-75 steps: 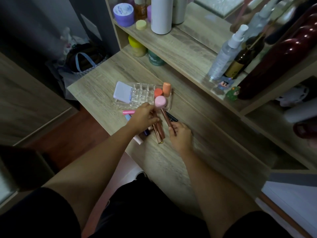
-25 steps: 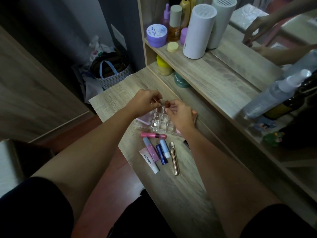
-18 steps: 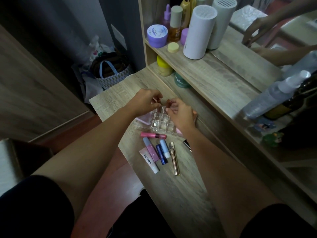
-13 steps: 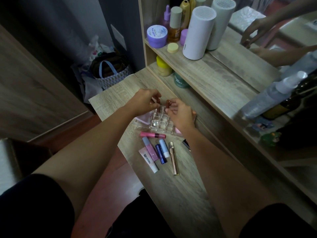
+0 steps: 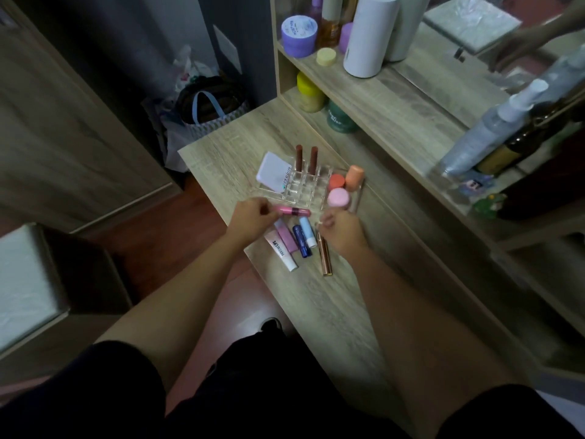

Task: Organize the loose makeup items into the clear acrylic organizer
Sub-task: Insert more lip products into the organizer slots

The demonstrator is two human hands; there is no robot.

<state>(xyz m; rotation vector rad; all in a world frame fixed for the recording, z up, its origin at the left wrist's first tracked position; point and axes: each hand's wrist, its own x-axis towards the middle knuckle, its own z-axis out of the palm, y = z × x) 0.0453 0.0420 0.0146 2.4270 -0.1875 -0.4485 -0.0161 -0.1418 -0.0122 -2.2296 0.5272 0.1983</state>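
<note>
The clear acrylic organizer sits on the wooden table. Two brown-red lipsticks stand upright in its back slots. A white compact leans in its left part, and three round orange and pink items fill its right part. My left hand pinches the left end of a pink lip tube lying just in front of the organizer. My right hand is curled over the top end of a rose-gold tube. Between my hands lie a white tube, a pink tube and two blue sticks.
Behind the table a shelf carries a white cylinder, a purple jar, a yellow jar, a green jar and a spray bottle. A bag stands on the floor past the table's left edge.
Both hands have drawn back from the organizer to the loose items. Two lipsticks now stand uncovered in the back slots. My left hand has closed on the pink lip tube.
</note>
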